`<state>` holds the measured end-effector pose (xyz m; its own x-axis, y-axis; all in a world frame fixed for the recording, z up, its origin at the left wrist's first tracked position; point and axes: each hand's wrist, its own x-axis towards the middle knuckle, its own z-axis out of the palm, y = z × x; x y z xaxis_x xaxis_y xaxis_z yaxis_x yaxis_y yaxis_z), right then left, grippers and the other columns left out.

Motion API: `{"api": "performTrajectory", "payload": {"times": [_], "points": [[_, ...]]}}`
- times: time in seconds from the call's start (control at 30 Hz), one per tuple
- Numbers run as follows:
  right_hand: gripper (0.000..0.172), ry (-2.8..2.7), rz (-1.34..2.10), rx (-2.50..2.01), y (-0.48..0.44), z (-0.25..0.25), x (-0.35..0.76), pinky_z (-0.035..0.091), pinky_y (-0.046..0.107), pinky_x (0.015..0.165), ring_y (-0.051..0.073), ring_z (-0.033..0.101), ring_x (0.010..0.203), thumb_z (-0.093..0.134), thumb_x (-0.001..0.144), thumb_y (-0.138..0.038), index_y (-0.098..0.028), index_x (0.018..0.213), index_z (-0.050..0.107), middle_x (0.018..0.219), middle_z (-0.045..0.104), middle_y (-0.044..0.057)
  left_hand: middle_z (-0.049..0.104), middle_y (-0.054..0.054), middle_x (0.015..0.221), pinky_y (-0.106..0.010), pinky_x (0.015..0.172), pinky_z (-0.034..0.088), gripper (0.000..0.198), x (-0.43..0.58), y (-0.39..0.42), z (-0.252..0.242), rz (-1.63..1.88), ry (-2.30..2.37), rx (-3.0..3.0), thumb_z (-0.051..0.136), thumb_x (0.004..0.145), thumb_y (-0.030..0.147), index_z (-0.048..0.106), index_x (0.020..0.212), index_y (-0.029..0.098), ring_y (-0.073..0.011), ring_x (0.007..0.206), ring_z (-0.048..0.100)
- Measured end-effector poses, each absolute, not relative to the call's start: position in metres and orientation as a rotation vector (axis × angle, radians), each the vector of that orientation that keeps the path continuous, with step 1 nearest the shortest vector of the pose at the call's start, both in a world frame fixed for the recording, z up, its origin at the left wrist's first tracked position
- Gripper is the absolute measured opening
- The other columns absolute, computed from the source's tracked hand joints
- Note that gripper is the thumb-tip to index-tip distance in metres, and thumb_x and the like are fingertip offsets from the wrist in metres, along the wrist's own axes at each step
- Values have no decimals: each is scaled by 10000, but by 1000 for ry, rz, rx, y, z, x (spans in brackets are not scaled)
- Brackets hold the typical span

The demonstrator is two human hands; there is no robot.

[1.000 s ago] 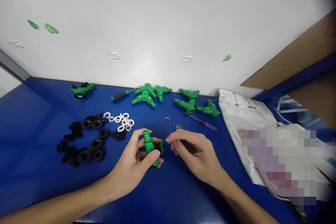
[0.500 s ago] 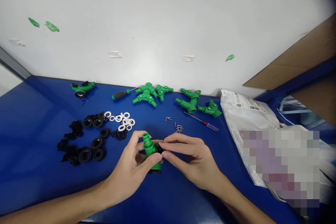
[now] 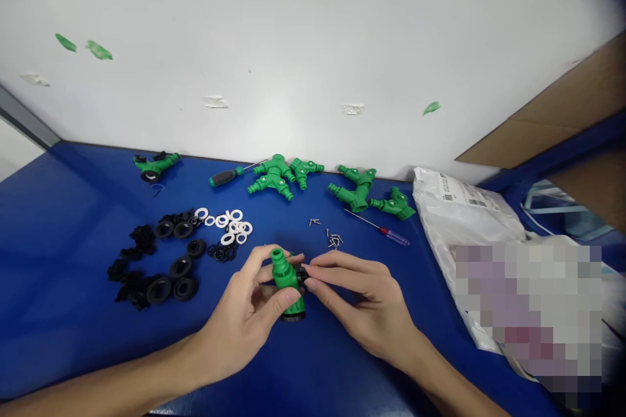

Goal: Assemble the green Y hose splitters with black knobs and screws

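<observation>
In my left hand (image 3: 252, 313) is a green plastic hose splitter (image 3: 283, 270), its ribbed outlet pointing up and away. A black ring sits at its lower end. The thumb lies across the green body, with the fingers behind it. My right hand (image 3: 364, 296) pinches a small black valve knob (image 3: 302, 273) between thumb and fingertips, against the splitter's right side. The fingertips partly cover the knob, so how far it sits in the splitter cannot be seen.
Black rings and knobs (image 3: 159, 289), white washers (image 3: 235, 227) and black O-rings lie left. Small screws (image 3: 334, 239) and a purple-handled screwdriver (image 3: 394, 236) lie beyond my hands. Green splitters (image 3: 271, 179) and a green-black screwdriver (image 3: 225, 176) line the wall. A plastic bag (image 3: 440, 241) lies right.
The splitter has turned slightly in my left hand and shifted a little to the right, showing more of its black end ring. My right fingers stay pinched on the knob.
</observation>
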<state>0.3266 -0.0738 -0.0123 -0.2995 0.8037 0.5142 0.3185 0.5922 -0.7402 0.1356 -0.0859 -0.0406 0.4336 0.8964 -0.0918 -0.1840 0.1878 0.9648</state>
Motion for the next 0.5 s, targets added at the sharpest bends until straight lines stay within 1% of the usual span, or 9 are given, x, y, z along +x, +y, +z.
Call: {"api": "performTrajectory", "payload": {"times": [0.2,0.3,0.37,0.5], "points": [[210,-1870,619,-924,-74,-14,325,575,216,596,132,697,664,667,852,-40,-181,943,794,843,745,55,683,-58,1253,-263,807,567,324,136,-87,-40,899,859,1162,634,942,334,486,1224,274,-161,951,693],[228,-1870,615,-942,-75,-14,326,573,209,603,128,698,677,671,855,-43,-204,966,789,853,745,40,718,-54,1143,-271,779,572,326,138,-87,-34,902,818,1077,648,930,347,491,1201,258,-178,923,714],[243,-1885,628,-951,-75,-13,328,572,208,607,128,700,688,677,856,-48,-216,996,783,868,747,35,735,-49,1059,-252,723,573,334,139,-86,-29,881,789,1010,661,918,361,495,1184,246,-185,883,735],[246,-1903,628,-950,-75,-9,333,573,206,620,126,697,688,689,851,-51,-223,1000,782,862,748,26,735,-44,1041,-216,661,563,369,138,-85,-22,844,793,962,686,894,391,495,1172,242,-172,814,760]]}}
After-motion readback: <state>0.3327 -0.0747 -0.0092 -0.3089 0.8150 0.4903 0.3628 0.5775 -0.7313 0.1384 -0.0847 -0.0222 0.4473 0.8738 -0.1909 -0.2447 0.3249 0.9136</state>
